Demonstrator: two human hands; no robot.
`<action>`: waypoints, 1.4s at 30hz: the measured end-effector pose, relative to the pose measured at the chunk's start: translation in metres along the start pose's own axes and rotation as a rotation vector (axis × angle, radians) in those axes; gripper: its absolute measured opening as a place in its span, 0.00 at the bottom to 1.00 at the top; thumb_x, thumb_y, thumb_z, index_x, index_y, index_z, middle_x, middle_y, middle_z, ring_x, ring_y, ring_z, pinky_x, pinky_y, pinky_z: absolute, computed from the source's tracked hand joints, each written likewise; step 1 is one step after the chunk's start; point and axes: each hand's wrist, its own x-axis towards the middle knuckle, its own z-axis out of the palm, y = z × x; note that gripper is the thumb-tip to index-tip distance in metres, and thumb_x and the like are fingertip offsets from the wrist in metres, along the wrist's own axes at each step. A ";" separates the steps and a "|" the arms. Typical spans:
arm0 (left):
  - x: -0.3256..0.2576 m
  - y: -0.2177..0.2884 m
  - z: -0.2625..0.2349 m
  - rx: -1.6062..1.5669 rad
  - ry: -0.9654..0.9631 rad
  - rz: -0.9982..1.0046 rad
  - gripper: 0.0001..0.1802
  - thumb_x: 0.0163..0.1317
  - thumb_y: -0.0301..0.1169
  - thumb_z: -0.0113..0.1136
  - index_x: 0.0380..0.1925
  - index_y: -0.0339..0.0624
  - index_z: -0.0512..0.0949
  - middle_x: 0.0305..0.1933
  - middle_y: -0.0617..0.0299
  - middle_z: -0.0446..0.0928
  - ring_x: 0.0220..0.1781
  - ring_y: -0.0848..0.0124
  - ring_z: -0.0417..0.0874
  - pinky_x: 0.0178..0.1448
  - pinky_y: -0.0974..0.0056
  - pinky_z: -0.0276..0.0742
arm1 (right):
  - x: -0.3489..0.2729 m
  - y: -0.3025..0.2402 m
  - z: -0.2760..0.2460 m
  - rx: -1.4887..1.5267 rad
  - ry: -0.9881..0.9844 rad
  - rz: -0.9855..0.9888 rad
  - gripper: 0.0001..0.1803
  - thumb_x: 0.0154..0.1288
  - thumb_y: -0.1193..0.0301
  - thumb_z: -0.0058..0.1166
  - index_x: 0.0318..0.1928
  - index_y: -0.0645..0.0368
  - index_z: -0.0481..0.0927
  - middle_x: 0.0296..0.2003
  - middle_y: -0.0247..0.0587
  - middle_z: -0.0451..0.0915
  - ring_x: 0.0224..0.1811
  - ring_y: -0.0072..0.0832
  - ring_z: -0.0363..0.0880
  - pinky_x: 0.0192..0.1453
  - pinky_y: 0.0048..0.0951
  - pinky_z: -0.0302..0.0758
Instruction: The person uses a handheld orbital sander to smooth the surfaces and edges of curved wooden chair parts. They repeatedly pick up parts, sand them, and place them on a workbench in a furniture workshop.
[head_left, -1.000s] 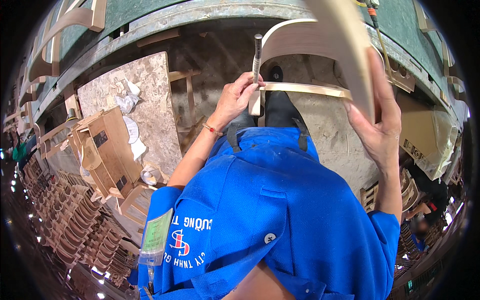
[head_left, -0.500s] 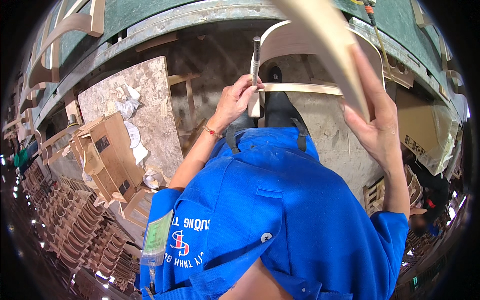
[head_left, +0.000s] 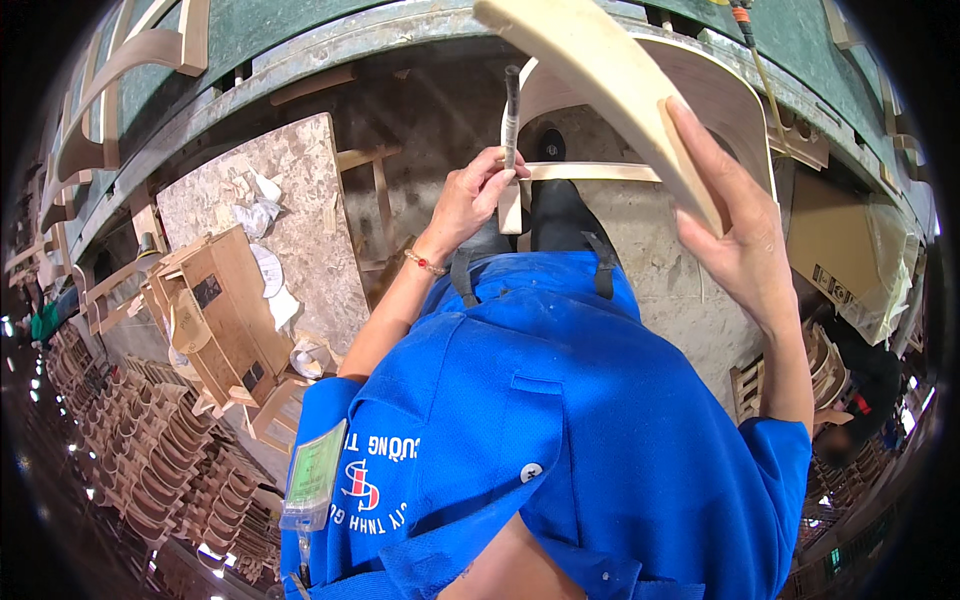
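My right hand (head_left: 745,235) is closed round the near end of a thick, curved pale wooden piece (head_left: 600,90), thumb on one side and fingers on the other. This piece slants up to the far left, above a curved wooden frame (head_left: 700,85) with a straight crossbar (head_left: 595,173). At the frame's left corner, my left hand (head_left: 472,195) is closed, pinching a slim upright stick (head_left: 512,115) with a dark top and a wrapped shaft. A short wooden end (head_left: 509,208) of the frame stands beside my left thumb. The fingertips are partly hidden.
A green-topped bench (head_left: 420,30) with a worn edge runs across the far side. To the left are a stained board (head_left: 300,190) and a wooden box (head_left: 235,300). A cardboard box (head_left: 840,235) stands at right, near another person (head_left: 865,390). Stacked curved wooden parts (head_left: 165,450) fill the lower left.
The curved wooden piece has swung left at its far end and is no longer blurred. My right hand has shifted slightly left. My left hand has stayed at the frame's corner.
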 end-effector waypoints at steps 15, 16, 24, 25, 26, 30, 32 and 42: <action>-0.194 -0.015 -0.174 -0.003 0.549 -0.664 0.17 0.66 0.32 0.52 0.54 0.43 0.69 0.41 0.61 0.82 0.40 0.74 0.83 0.41 0.72 0.75 | 0.014 0.056 0.165 0.128 -0.156 -0.257 0.30 0.48 0.70 0.60 0.54 0.60 0.67 0.61 0.56 0.66 0.65 0.48 0.64 0.65 0.40 0.67; -0.206 -0.018 -0.175 -0.008 0.570 -0.662 0.17 0.66 0.33 0.52 0.54 0.44 0.69 0.41 0.61 0.82 0.39 0.74 0.83 0.40 0.72 0.75 | 0.011 0.060 0.181 0.127 -0.215 -0.312 0.31 0.47 0.71 0.60 0.55 0.58 0.67 0.63 0.55 0.62 0.67 0.47 0.61 0.67 0.40 0.65; -0.235 -0.042 -0.155 -0.070 0.751 -0.582 0.16 0.68 0.34 0.52 0.53 0.45 0.69 0.41 0.61 0.82 0.35 0.81 0.80 0.34 0.78 0.68 | 0.003 0.037 0.169 0.184 -0.432 -0.226 0.31 0.48 0.70 0.61 0.54 0.61 0.67 0.63 0.57 0.62 0.66 0.47 0.61 0.63 0.40 0.68; -0.231 -0.046 -0.155 -0.055 0.751 -0.578 0.16 0.68 0.34 0.52 0.53 0.45 0.69 0.41 0.61 0.82 0.34 0.81 0.79 0.33 0.79 0.68 | 0.001 0.042 0.178 0.157 -0.296 -0.313 0.32 0.47 0.70 0.61 0.54 0.62 0.66 0.62 0.58 0.63 0.66 0.47 0.62 0.62 0.40 0.68; -0.237 -0.053 -0.165 -0.060 0.721 -0.557 0.16 0.68 0.34 0.52 0.53 0.45 0.69 0.43 0.62 0.81 0.34 0.82 0.78 0.32 0.79 0.67 | 0.004 0.042 0.182 0.166 -0.272 -0.338 0.33 0.46 0.70 0.63 0.55 0.61 0.67 0.62 0.59 0.62 0.67 0.49 0.59 0.66 0.42 0.64; -0.257 -0.073 -0.189 0.017 0.714 -0.648 0.20 0.64 0.37 0.57 0.54 0.43 0.69 0.40 0.65 0.80 0.35 0.82 0.77 0.31 0.76 0.68 | 0.007 0.042 0.201 0.218 -0.247 -0.391 0.30 0.41 0.73 0.64 0.49 0.62 0.70 0.55 0.57 0.71 0.61 0.50 0.66 0.65 0.43 0.64; -0.257 -0.072 -0.183 0.045 0.787 -0.668 0.17 0.63 0.37 0.58 0.51 0.46 0.71 0.40 0.66 0.78 0.34 0.80 0.75 0.32 0.76 0.67 | 0.011 0.030 0.192 0.160 -0.341 -0.379 0.26 0.46 0.69 0.61 0.48 0.55 0.68 0.40 0.46 0.76 0.46 0.47 0.76 0.45 0.45 0.73; -0.212 -0.049 -0.173 0.931 0.962 -0.479 0.23 0.64 0.33 0.52 0.58 0.37 0.69 0.42 0.53 0.75 0.40 0.65 0.75 0.46 0.61 0.70 | 0.014 0.032 0.172 0.283 -0.143 -0.034 0.23 0.49 0.67 0.58 0.44 0.56 0.63 0.32 0.50 0.77 0.35 0.51 0.78 0.36 0.48 0.71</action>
